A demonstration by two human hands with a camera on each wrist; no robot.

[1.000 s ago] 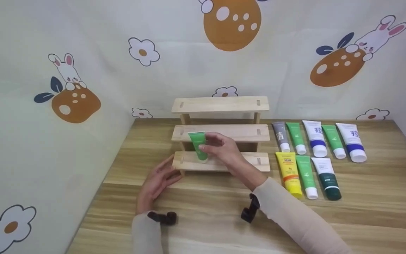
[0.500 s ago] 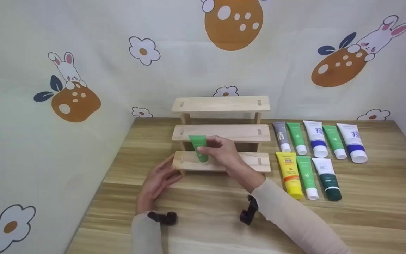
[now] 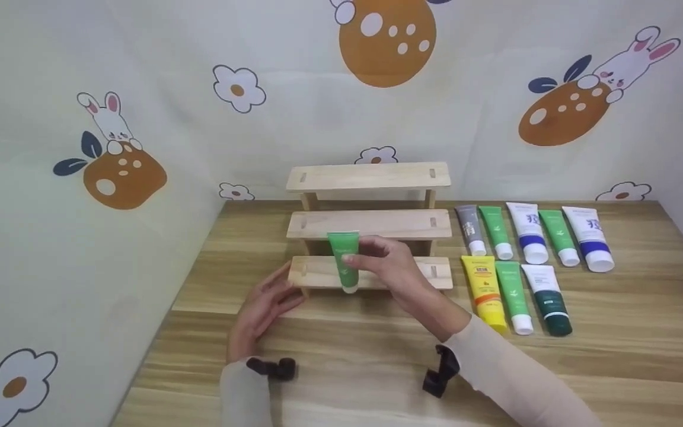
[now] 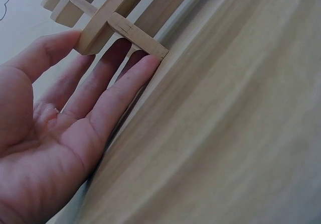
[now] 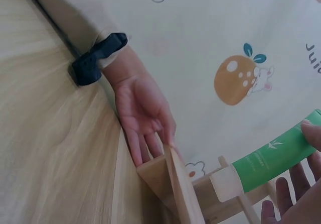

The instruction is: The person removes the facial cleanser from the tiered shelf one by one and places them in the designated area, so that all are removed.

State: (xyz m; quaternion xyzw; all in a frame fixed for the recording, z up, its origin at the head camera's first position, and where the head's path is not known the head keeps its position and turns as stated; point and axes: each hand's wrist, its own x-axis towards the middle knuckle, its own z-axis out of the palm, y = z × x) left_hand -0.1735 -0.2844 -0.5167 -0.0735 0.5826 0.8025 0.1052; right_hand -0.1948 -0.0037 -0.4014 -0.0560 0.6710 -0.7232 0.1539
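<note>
In the head view my right hand [image 3: 398, 270] pinches a green tube [image 3: 345, 261] between thumb and fingers. The tube is upright, white cap down, in front of the lowest tier of a three-tier wooden display rack [image 3: 430, 279]. In the right wrist view the tube [image 5: 273, 158] shows its green body and broad white cap. My left hand [image 3: 267, 305] holds the left end of the lowest tier. Up close in the left wrist view, the left hand [image 4: 65, 118] has its thumb on the shelf's end and its fingers against the rack's leg [image 4: 138, 35].
Right of the rack, tubes lie in two rows. The back row has a grey tube [image 3: 471, 230], green tubes and white-and-blue tubes [image 3: 525, 231]. In front lie a yellow tube [image 3: 484, 293], a green tube [image 3: 514, 296] and a white-and-dark-green tube [image 3: 547, 299]. A patterned cloth backdrop [image 3: 306, 118] stands behind.
My right hand has brought the green tube slightly right and toward me, so its cap now overlaps the lowest tier's front edge. The left hand keeps its place on the rack.
</note>
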